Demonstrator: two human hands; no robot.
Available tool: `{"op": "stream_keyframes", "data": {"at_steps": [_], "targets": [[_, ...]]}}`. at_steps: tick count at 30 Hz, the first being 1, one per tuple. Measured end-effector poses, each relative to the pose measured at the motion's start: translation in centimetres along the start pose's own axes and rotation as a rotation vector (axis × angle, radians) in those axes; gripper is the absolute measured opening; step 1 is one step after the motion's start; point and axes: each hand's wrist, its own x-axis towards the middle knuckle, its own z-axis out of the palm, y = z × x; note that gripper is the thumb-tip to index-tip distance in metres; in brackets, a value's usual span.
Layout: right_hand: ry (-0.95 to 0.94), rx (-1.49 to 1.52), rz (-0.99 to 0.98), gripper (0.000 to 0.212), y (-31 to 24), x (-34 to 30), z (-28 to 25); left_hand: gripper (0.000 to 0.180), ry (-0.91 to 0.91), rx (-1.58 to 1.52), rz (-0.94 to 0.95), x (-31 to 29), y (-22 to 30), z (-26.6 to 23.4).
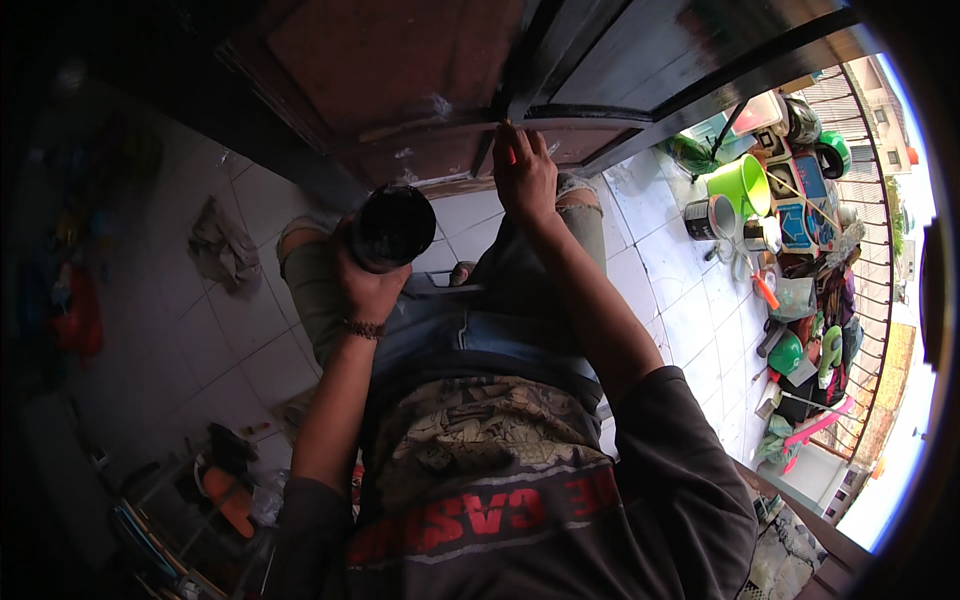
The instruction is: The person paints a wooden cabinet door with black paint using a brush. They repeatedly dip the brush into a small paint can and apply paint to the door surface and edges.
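Observation:
My left hand (372, 275) is wrapped round a can of black paint (396, 228), held over my left thigh with its dark mouth facing up. In front of me stands a panelled wooden door (390, 70), with reddish-brown panels and glossy black framing. My right hand (525, 178) is raised to the door's lower part, fingers closed on what looks like a paintbrush (511, 153). Only a red bit of it shows between the fingers. Its tip meets the door near a joint of the black framing; the bristles are mostly hidden.
A crumpled rag (222, 245) lies on the tiled floor (690, 290) to the left. At the right stand a lime-green bucket (738, 187), an opened tin (708, 218) and a heap of household things along a metal railing (880, 300). An orange object (228, 500) lies lower left.

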Motion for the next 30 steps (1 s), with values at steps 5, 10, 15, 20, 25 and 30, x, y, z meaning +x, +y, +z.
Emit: {"op": "stream_keyframes", "data": {"at_steps": [5, 10, 15, 20, 25, 30], "targets": [[-0.162, 0.121, -0.095, 0.024, -1.6, -0.5, 0.5, 0.079, 0.031, -0.001, -0.028, -0.7, -1.4, 0.1], [-0.026, 0.426, 0.095, 0.023, 1.6, 0.2, -0.5, 0.083, 0.004, 0.036, -0.071, -0.5, -0.8, -0.1], [0.057, 0.651, 0.479, 0.031, 1.1, -0.1, -2.6, 0.081, 0.031, 0.040, -0.014, -0.4, -0.6, 0.1], [-0.008, 0.828, 0.662, 0.033, 1.4, -2.6, -1.7, 0.080, -0.016, 0.016, -0.039, 0.0, -0.3, 0.3], [-0.032, 0.789, 0.494, 0.035, 1.0, -2.3, -2.3, 0.089, -0.020, -0.024, -0.089, -0.4, -1.1, 0.0], [-0.114, 0.512, 0.344, 0.024, 1.7, -1.3, -3.2, 0.097, -0.041, -0.009, -0.167, -1.0, -1.8, -1.0]]}}
